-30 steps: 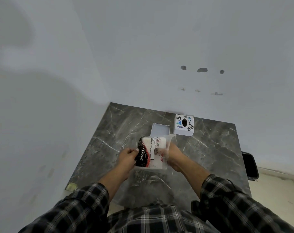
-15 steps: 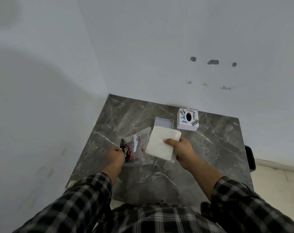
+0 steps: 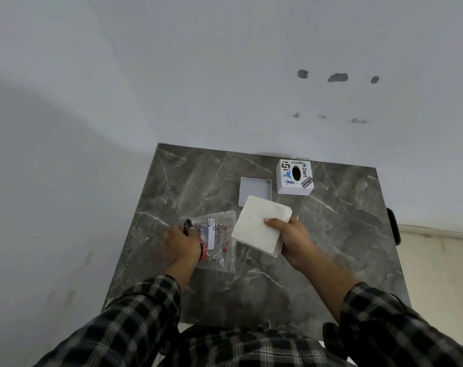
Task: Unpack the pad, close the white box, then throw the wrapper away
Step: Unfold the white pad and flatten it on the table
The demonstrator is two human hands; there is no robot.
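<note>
A white square pad (image 3: 259, 226) is out of its wrapper, gripped at its right edge by my right hand (image 3: 295, 238), and hovers just in front of the open white box tray (image 3: 254, 189). The clear plastic wrapper (image 3: 217, 241), with a label and red and black print, lies on the marble table (image 3: 344, 234); my left hand (image 3: 181, 243) rests on its left end, pinching it. The white box piece with stickers (image 3: 294, 176) stands at the back, to the right of the tray.
The table sits in a corner between two white walls. A dark object (image 3: 393, 226) pokes out past the table's right edge, above a pale floor.
The pad came out of the wrapper in my right hand. My left hand carried the empty wrapper left and down onto the table.
</note>
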